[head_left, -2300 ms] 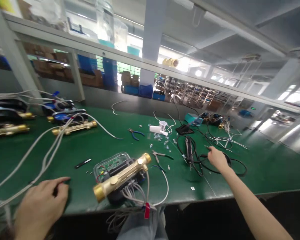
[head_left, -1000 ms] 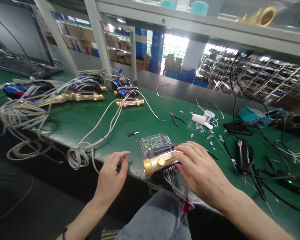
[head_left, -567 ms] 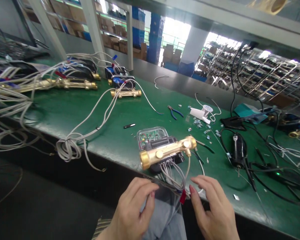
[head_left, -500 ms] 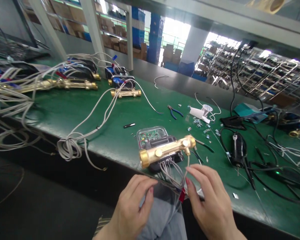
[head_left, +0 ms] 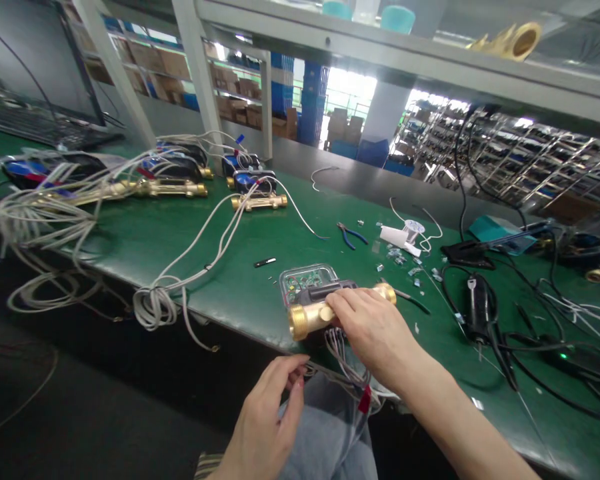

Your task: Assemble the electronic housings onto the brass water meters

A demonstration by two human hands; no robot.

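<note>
My right hand (head_left: 373, 323) lies over a brass meter body (head_left: 305, 320), with its fingers wrapped round the middle of the pipe. The threaded left end and part of the right end stick out from under the hand. Behind the pipe is a dark housing with a clear case (head_left: 309, 268) and a green circuit board. A bundle of grey cables (head_left: 337, 347) with a red tag (head_left: 365, 399) hangs from the housing over the table's front edge. Close to these cables, my left hand (head_left: 273, 407) is held with thumb and index finger apart; its other fingers are partly hidden.
Several finished-looking brass meters (head_left: 173, 187) with tangled white cables lie at the left. A coiled cable (head_left: 154, 307) hangs over the front edge. Blue-handled pliers (head_left: 350, 235), small clips (head_left: 395, 253) and a black power screwdriver (head_left: 479, 307) lie on the green tabletop (head_left: 245, 293).
My right hand has moved up and left from the cable to the brass meter body and closed round it. My left hand has stayed nearly in place. The camera view has tilted up slightly.
</note>
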